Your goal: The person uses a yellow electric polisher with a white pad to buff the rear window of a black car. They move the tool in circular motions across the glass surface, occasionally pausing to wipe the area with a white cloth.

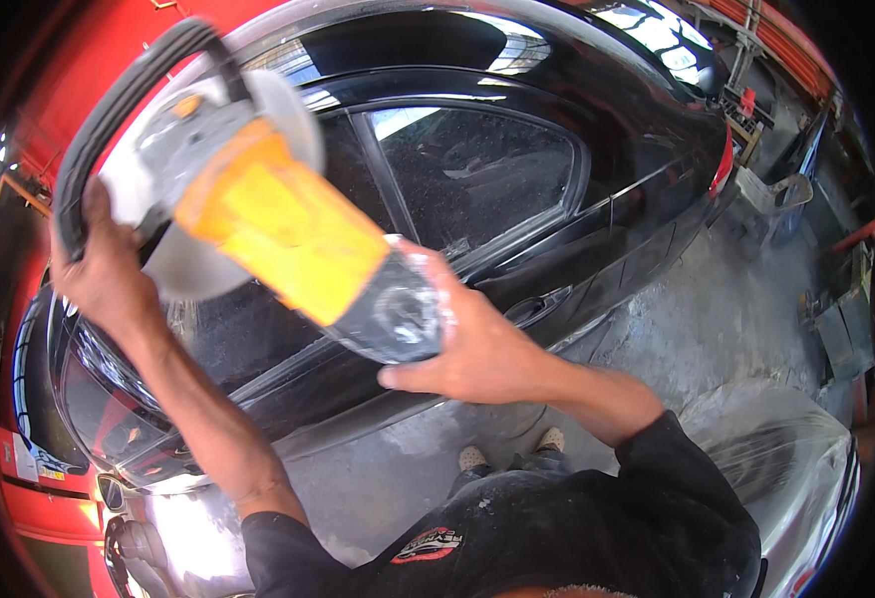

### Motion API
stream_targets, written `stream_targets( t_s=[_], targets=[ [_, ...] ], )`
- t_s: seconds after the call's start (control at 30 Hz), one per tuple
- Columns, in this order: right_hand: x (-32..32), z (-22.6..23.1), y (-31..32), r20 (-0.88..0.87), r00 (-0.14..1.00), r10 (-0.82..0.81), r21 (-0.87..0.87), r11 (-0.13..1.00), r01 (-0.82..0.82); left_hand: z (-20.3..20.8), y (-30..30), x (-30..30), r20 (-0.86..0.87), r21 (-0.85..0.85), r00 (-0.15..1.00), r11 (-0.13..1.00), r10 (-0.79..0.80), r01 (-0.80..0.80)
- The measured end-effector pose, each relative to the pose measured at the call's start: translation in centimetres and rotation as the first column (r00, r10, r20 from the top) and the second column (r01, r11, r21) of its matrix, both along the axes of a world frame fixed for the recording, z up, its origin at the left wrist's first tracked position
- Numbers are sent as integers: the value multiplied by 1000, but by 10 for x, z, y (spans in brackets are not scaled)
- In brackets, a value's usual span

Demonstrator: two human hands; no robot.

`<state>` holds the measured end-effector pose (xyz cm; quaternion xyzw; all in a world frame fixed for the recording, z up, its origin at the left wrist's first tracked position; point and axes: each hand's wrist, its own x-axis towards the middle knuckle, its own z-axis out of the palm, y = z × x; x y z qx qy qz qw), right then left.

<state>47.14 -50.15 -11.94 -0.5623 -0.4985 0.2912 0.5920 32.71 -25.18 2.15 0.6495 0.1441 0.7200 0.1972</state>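
Note:
Both my hands hold up a yellow and black car polisher [283, 229], raised in front of a black car [557, 254]. My left hand [109, 269] is wrapped round the lower end of the curved black loop handle at the tool's head. My right hand [462, 334] grips the dark rear end of the body, thumb underneath. A round white pad [193, 264] shows behind the grey gear head, blurred. The polisher overlaps the car's side windows in view; whether the pad touches the car, I cannot tell.
A rear side window [477, 169] and a door handle [537, 304] lie beyond my right hand. Plastic sheeting [786, 468] covers something at the lower right. A pale bin [771, 194] and shelving stand at the right. Red wall [79, 90] rises at the left.

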Motion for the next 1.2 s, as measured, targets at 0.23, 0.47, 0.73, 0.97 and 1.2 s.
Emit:
stream_targets(
  t_s=[0.23, 0.47, 0.73, 0.97, 1.2],
  targets=[
    [-53, -10, 59, 31, 990, 138, -10, 990, -138, -7, 30, -82, 3, 3, 995, 995, 97, -97],
    [-61, -41, 21, -107, 994, 21, 20, 1000, -19, -20, -1, -51, -66, 32, 998, 999, -2, 4],
    [-14, -48, -45, -317, 912, -261, -49, 965, 259, -10, -52, 73, -279, 208, 958, 970, -68, 129],
    [47, -64, -118, -458, 748, -480, -125, 868, 480, -32, -129, 241, -423, 192, 835, 866, -351, 462],
    [129, -14, -158, -451, 732, -511, -47, 832, 552, -8, -154, 355, -395, 67, 834, 894, -384, 443]
  ],
)
